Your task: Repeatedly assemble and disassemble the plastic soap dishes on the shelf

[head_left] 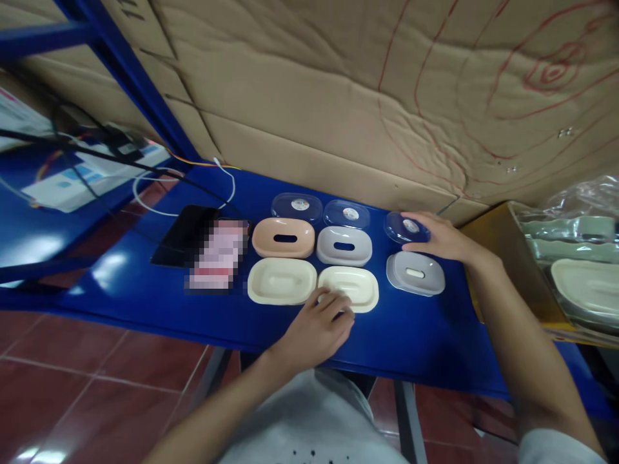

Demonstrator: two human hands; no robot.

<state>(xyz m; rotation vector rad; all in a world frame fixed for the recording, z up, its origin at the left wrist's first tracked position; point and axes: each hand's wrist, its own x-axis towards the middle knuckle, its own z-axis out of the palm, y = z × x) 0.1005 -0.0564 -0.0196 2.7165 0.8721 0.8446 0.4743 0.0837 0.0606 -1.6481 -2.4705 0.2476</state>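
My left hand (325,323) rests at the near edge of the right cream tray (355,289), its fingers curled; whether they grip it is hidden. Beside that tray lies another cream tray (282,281). Behind them are a peach dish (283,238) and a grey dish (344,245), each with an oval slot. Two clear lids (296,207) (347,214) with round stickers lie farther back. My right hand (438,237) has its thumb and fingers around the right side of a third clear lid (406,228). Just nearer is a grey dish (416,272) with a cream piece in its slot.
A black device (184,236) and a phone with a blurred screen (220,254) lie left on the blue table (159,309). A cardboard box (498,258) of wrapped trays stands right. Cardboard (300,84) rises behind; white cables (232,187) run at the back left.
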